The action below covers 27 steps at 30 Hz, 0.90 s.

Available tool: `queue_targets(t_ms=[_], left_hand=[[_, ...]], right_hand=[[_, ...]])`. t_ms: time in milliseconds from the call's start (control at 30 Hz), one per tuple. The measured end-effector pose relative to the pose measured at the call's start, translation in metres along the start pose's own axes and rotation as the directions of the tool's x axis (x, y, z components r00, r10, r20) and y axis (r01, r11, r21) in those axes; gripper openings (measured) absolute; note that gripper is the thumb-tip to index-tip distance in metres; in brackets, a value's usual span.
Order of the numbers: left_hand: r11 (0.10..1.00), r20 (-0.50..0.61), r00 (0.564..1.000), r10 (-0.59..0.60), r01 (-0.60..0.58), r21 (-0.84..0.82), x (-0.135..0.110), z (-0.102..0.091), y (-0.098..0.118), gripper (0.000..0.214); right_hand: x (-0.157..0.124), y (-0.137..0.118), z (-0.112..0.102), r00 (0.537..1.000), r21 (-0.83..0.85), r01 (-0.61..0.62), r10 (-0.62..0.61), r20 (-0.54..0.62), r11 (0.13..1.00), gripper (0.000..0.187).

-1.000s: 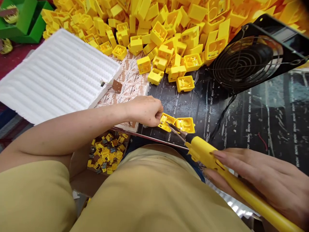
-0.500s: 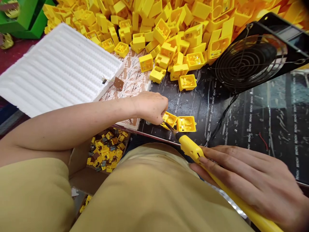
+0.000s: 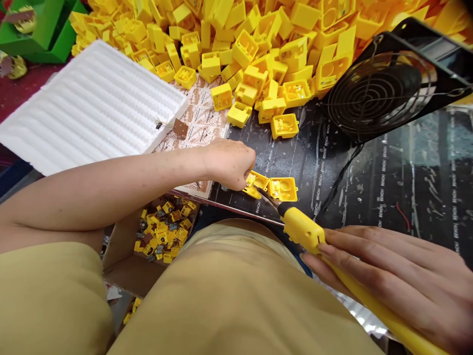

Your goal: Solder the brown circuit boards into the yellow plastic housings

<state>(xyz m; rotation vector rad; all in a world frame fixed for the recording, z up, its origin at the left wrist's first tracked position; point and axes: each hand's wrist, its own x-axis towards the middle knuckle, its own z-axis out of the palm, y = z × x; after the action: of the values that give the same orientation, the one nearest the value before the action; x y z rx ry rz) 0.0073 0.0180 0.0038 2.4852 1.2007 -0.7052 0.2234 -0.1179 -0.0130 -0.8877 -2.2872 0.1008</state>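
In the head view, the yellow tool, gripped by the right hand, has been drawn back slightly to the right since half a second ago. Its dark tip is kept at the left yellow casing, on the black bench surface just beside the right yellow casing; that casing seems unfinished. The left hand is curled at its left edge; whether anything is pinched cannot be told.

Compared with half a second ago, the yellow tool sits farther back from the left hand, showing more of its metal prongs. The right hand has drawn back with it.
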Motion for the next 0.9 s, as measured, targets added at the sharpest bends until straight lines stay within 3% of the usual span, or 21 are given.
queue_targets(t_ms=[133,267,367,467,567,733,900], left_hand=[[0.995,-0.048,0.998,0.031,-0.026,0.095,-0.012,0.002,0.005,0.014],[0.987,-0.146,0.984,0.106,-0.087,0.131,-0.027,0.012,0.0,0.022],[0.987,-0.28,0.949,0.143,-0.157,-0.028,-0.031,0.021,-0.012,0.022],[0.943,-0.378,0.925,0.041,-0.161,-0.291,-0.025,0.029,-0.022,0.013],[0.897,-0.357,0.933,-0.032,-0.131,-0.422,-0.014,0.033,-0.025,0.008],[0.915,-0.297,0.955,0.004,-0.123,-0.383,-0.004,0.031,-0.021,0.011],[0.918,-0.249,0.968,-0.016,-0.084,-0.387,-0.004,0.024,-0.018,0.01]], right_hand=[[-0.006,0.003,-0.002,0.997,-0.015,0.082,-0.081,0.014,0.997,0.013],[-0.018,0.002,0.0,0.999,0.063,-0.039,0.04,-0.006,0.997,0.023],[-0.027,-0.001,0.006,0.975,0.141,-0.199,0.21,-0.073,0.97,0.037],[-0.03,-0.001,0.013,0.939,0.116,-0.287,0.303,-0.162,0.951,0.055],[-0.026,0.001,0.017,0.956,0.031,-0.253,0.255,-0.144,0.967,0.062],[-0.021,0.002,0.018,0.982,0.061,-0.169,0.173,-0.079,0.984,0.062],[-0.014,-0.003,0.023,0.975,0.119,-0.192,0.203,-0.09,0.974,0.062]])
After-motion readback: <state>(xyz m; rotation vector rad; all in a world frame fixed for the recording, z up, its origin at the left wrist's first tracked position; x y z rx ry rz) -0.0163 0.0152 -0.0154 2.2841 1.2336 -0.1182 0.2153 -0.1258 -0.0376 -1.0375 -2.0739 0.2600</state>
